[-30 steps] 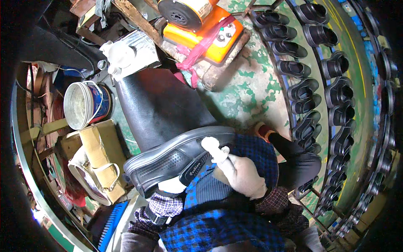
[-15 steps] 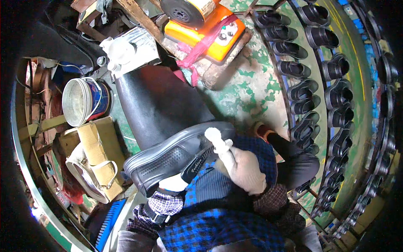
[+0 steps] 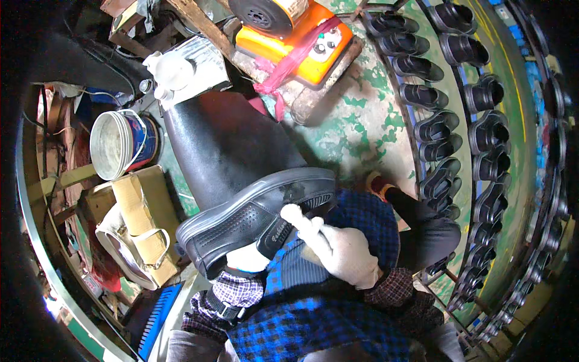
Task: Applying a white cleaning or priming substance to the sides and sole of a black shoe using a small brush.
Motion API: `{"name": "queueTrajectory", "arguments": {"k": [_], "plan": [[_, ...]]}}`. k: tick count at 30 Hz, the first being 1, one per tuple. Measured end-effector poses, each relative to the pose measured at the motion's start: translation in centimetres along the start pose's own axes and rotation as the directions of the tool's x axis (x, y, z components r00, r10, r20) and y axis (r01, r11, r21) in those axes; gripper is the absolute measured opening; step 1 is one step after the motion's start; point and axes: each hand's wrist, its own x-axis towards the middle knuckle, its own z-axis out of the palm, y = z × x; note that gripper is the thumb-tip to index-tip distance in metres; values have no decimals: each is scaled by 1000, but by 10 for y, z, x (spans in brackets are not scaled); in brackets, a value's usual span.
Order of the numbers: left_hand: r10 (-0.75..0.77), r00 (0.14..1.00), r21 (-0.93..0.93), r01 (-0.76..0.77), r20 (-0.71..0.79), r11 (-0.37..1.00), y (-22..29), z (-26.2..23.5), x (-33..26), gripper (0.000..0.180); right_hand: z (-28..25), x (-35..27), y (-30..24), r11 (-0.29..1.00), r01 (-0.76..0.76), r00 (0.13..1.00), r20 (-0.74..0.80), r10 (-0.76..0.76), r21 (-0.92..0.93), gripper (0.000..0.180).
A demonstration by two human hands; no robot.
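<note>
A black perforated shoe (image 3: 223, 226) lies on its side across my lap, sole edge away from me and toe to the right. My left hand (image 3: 248, 258), in a white glove, grips it at the heel opening, its fingers mostly hidden by the shoe. In a pale glove, my right hand (image 3: 344, 253) pinches a small brush-like thing with a rounded white tip (image 3: 291, 212). That tip is at the strap and elastic part of the upper. A darker, wet-looking patch shows on the leather beyond it. A blue-black checked apron (image 3: 301, 326) covers my lap.
Beyond the shoe is a black padded surface (image 3: 235, 145), with a white bottle (image 3: 175, 72) on a silvery tin at its far end. An orange machine (image 3: 289, 45) stands behind. At left are a bucket (image 3: 123, 145) and cardboard box (image 3: 142, 211). Racks of black shoes (image 3: 482, 96) line the right.
My right hand has moved the white tip left and toward me, from near the toe to the strap. The darker patch is now uncovered. The shoe has tilted slightly; my left hand keeps its hold.
</note>
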Motion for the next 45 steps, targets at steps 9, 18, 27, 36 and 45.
{"name": "queueTrajectory", "arguments": {"k": [9,18,27,36,45], "plan": [[-82,997,-170,78,-17,982,-9,-1,2,57,-15,32,-3,967,-41,992,-103,68,250,25],[-52,999,53,52,-3,997,-4,6,6,52,-38,32,-9,838,-142,946,-178,272,527,36],[-102,994,-624,54,-42,780,2,12,0,55,-34,61,-37,960,-22,950,-293,107,280,25],[-18,997,499,-21,73,867,-18,-26,7,49,-27,34,-21,867,-9,929,-317,193,499,16],[11,997,-306,-34,-77,952,-8,3,17,52,-22,63,-41,965,-159,947,-245,209,210,11]]}}
